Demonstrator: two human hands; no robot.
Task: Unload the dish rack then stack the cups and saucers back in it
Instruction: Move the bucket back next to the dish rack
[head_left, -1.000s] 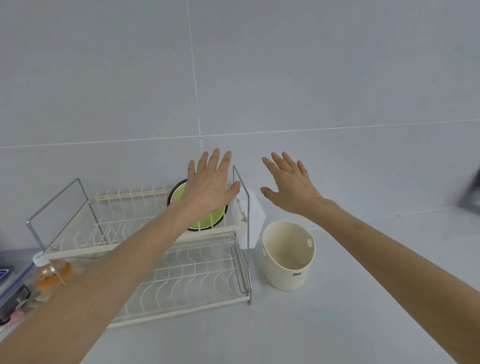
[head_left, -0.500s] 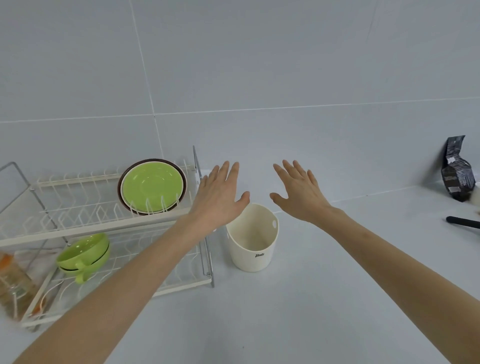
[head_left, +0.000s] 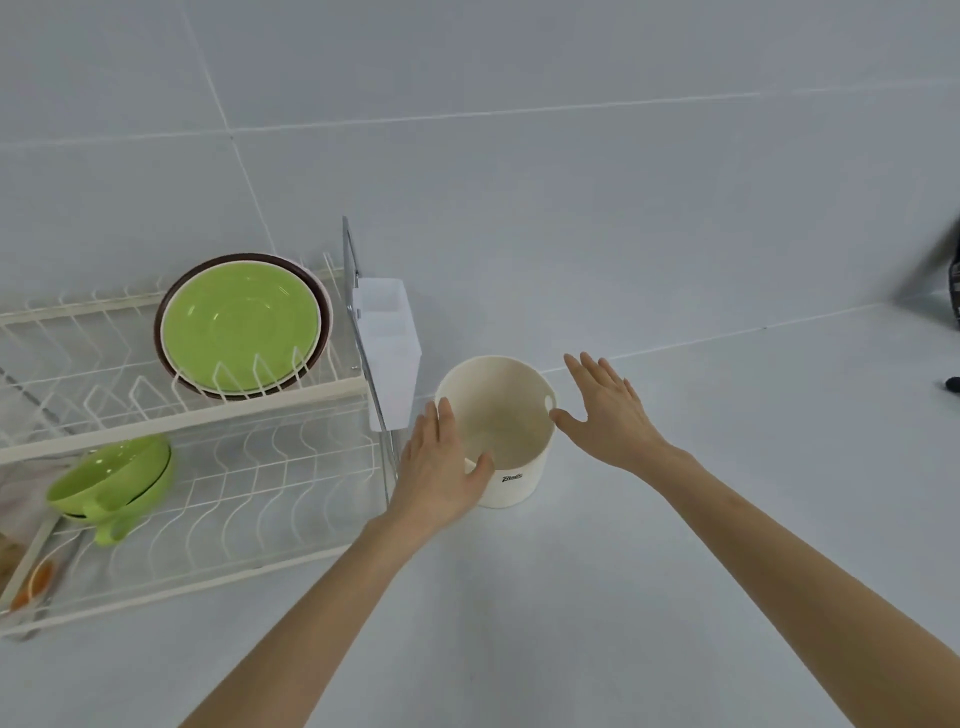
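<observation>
A white two-tier wire dish rack (head_left: 291, 395) stands at the left. A green saucer (head_left: 240, 327) leans upright in its top tier, in front of a brown saucer (head_left: 169, 291). A green cup (head_left: 111, 480) lies tilted on the lower tier at the left. My left hand (head_left: 441, 467) is flat with fingers spread, at the left side of a cream bucket (head_left: 514, 441), its thumb over the rim. My right hand (head_left: 608, 410) is spread too, its thumb close to the bucket's right rim. Neither hand holds anything.
A white plastic cutlery holder (head_left: 389, 348) hangs on the rack's right end. An orange-and-white item (head_left: 31, 582) lies at the rack's lower left. Dark objects (head_left: 953, 384) sit at the far right edge. The worktop (head_left: 597, 597) and tiled wall are pale grey.
The view swung right and down. Both hands dropped from above the rack's right end to either side of the cream bucket. The green cup came into sight.
</observation>
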